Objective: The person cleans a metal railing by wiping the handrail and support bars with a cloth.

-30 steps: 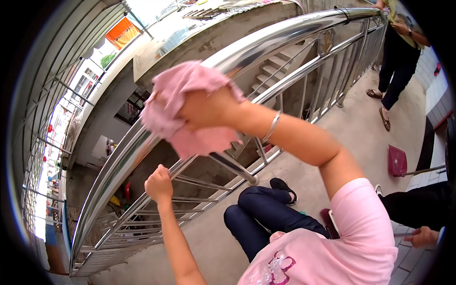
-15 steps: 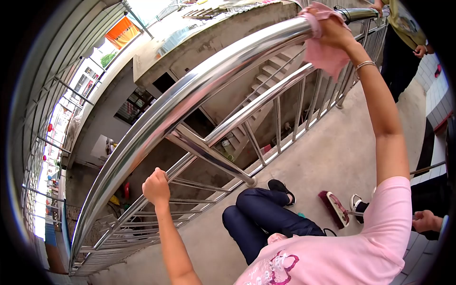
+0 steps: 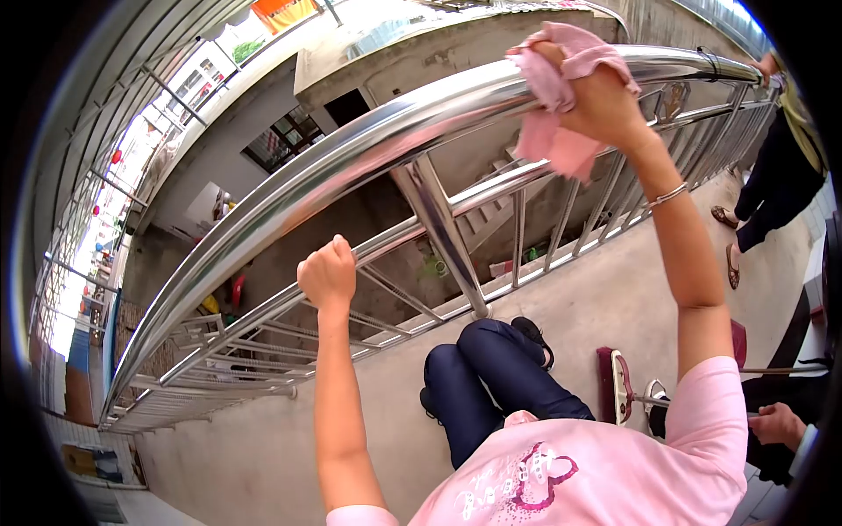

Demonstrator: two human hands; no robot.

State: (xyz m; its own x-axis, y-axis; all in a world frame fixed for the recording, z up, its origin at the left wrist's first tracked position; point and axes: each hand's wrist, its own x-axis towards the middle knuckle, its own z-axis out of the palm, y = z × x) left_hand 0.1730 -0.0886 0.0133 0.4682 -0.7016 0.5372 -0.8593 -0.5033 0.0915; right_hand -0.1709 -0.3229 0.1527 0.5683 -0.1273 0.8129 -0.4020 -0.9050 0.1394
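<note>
My right hand [image 3: 607,107] is closed on a pink cloth [image 3: 566,149], which is wrapped over the thick top handrail [image 3: 386,131] of a shiny metal railing. Part of the cloth hangs below the rail, and a bracelet circles that wrist. Lower and to the left, my left hand [image 3: 329,273] is closed around the thinner lower rail [image 3: 263,316]; its fingertips are hidden. A slanting metal post [image 3: 438,232] joins the rails between my two hands.
Below the railing lies a courtyard with stairs [image 3: 482,217]. A broom [image 3: 617,386] stands on the concrete floor [image 3: 254,465] near my legs, with a person's hand [image 3: 779,428] at the right edge. Another person [image 3: 772,175] touches the railing's far end.
My right hand and the cloth have slid along the handrail toward the post. The view has turned right; my left hand keeps its place on the lower rail.
</note>
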